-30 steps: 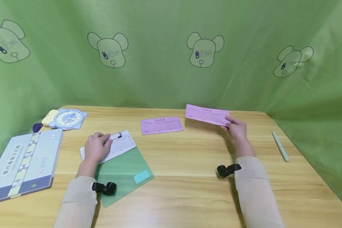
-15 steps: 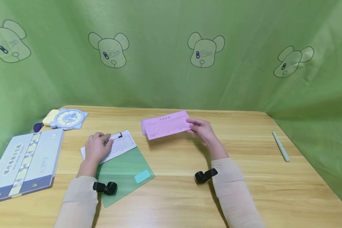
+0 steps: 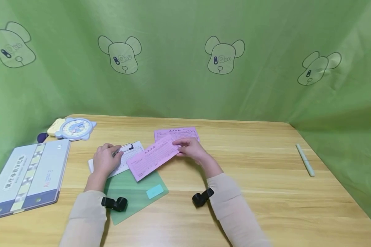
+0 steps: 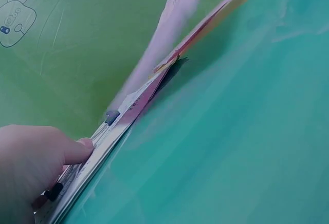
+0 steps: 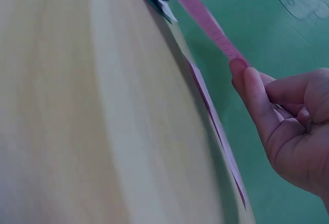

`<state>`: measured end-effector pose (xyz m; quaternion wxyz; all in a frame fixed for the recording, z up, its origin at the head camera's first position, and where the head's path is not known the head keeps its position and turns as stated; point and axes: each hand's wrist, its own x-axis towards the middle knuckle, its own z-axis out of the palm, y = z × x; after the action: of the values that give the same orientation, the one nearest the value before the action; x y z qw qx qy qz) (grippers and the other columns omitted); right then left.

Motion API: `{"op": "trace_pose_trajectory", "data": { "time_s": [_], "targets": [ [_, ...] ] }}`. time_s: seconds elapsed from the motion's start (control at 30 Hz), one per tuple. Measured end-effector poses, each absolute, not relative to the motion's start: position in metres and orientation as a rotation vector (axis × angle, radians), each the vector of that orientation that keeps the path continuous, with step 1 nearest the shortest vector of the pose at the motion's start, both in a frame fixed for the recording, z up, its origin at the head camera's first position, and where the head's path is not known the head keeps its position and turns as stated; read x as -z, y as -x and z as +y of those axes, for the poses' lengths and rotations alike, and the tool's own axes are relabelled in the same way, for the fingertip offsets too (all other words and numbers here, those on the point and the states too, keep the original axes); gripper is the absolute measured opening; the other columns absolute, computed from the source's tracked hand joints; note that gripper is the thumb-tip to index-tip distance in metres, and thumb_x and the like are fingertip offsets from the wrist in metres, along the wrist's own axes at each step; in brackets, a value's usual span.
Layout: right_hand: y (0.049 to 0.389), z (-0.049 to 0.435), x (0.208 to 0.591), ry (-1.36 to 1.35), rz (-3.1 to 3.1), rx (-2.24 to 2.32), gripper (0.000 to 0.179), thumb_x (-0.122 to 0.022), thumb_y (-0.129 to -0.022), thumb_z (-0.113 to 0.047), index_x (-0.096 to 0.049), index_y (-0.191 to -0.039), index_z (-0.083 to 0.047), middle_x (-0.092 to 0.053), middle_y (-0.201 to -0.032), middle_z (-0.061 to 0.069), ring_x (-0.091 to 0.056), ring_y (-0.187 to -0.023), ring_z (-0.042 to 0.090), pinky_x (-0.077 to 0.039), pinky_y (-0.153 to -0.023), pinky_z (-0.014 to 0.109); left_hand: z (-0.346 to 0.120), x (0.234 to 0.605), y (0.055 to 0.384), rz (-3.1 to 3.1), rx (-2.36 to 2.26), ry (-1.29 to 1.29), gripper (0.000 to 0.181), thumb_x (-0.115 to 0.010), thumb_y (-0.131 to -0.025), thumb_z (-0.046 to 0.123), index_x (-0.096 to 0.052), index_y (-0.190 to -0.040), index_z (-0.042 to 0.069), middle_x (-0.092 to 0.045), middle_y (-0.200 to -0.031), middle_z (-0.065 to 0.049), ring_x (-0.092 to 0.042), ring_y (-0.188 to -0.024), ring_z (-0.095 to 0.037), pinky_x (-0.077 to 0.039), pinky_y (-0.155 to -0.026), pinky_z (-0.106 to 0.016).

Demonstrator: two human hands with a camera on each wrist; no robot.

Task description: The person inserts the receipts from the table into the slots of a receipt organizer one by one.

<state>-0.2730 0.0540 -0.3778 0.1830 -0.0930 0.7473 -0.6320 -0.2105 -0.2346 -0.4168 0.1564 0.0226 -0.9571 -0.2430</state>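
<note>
A green translucent clipboard [image 3: 130,206] lies on the table with a white printed form [image 3: 120,167] on its upper part. My left hand [image 3: 105,160] holds the wire clip [image 3: 126,147] at the board's top, the thumb over the form in the left wrist view. Between thumb and fingers, my right hand [image 3: 190,150] pinches one end of a pink printed slip [image 3: 153,157]. That slip slants in the air, its far end over the form and the board. Behind it, a second pink slip [image 3: 190,132] lies on the table, partly covered in the head view.
At the left lies a thick grey-blue ledger binder [image 3: 27,175]. Behind it are a round blue clock-like object [image 3: 77,128] and a cream block [image 3: 55,127]. A pale green pen [image 3: 305,160] lies far right. Green curtain [image 3: 173,89] surrounds the table.
My right hand has carried the pink slip leftward from the right side, past the second slip, to over the clipboard, tilting it on the way. My left hand has stayed at the clip.
</note>
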Motion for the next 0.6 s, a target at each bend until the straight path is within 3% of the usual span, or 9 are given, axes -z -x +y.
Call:
{"op": "trace_pose_trajectory", "data": {
  "time_s": [0.6],
  "targets": [
    [0.244,-0.02,0.393,0.178,1.988,1.811,0.032,-0.05,-0.077,0.015,-0.057,-0.106,0.006,-0.056,-0.097,0.016,-0.059,-0.07,0.019,-0.049,-0.063,0.026,-0.233,0.414,0.21,-2.717,0.536,0.018,0.031,-0.058,-0.081,0.016,-0.059,-0.107,0.0,-0.053,-0.098,-0.021,-0.046,-0.089,-0.036,-0.036,-0.075,-0.048]
  ]
}}
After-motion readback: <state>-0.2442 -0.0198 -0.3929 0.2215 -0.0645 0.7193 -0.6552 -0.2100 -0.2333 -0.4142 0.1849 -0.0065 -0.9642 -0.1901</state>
